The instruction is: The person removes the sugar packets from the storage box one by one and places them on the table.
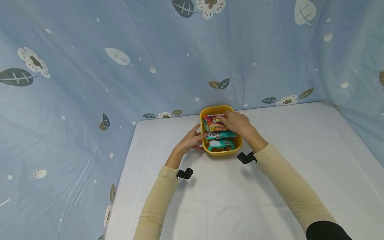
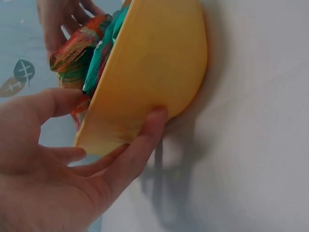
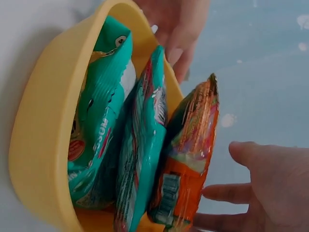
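In the head view, the print on the orange packet (image 1: 217, 124) is too small to read, and my right hand (image 3: 270, 186) covers part of it. The left wrist view's top edge cuts off the yellow bin (image 2: 154, 58). The right wrist view's top edge crops my left hand (image 3: 186, 24).

Green packet (image 3: 107, 113): letters "SSOM" legible. Orange packet (image 3: 186, 166): barcode (image 3: 169, 195), digits too small.
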`<state>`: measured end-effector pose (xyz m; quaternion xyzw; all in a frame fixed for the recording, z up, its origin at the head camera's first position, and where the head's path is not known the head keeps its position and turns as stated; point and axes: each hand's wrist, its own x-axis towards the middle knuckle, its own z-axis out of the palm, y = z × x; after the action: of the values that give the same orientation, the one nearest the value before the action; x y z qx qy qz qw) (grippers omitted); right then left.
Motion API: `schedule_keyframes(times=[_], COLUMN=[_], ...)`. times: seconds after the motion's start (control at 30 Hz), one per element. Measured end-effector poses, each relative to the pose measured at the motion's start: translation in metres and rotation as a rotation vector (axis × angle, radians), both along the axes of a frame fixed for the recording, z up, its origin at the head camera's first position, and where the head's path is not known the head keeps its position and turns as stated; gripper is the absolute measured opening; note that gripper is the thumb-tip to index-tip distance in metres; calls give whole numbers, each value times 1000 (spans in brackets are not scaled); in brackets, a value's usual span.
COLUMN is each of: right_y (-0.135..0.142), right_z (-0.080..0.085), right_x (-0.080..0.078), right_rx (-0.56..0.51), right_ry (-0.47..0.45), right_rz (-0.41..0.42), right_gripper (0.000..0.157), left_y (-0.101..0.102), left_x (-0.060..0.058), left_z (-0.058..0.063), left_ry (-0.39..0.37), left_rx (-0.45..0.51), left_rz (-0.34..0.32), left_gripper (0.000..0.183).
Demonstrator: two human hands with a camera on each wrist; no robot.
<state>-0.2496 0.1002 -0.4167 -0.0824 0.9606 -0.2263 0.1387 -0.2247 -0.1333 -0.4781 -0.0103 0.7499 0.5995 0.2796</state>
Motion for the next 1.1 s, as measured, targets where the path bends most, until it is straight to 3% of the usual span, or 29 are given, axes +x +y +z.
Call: schedule_keyframes(times=[0.53, 0.83, 1.1], right_y=[-16, -24, -30], right_z=[-5, -5, -6], right_x=[-8, -10, -12], right_rx=[30, 32, 49], right_ry=[-12, -29, -83], right_rz=[-30, -89, -122], right_gripper=[64, 54, 66], left_y=[-1, -2, -2], left_x=[-3, -4, -3], left_z=[-3, -4, -3], left_ry=[12, 11, 10], left_rx=[6, 35, 36], left_rz=[-11, -12, -12], left_gripper=[73, 73, 74])
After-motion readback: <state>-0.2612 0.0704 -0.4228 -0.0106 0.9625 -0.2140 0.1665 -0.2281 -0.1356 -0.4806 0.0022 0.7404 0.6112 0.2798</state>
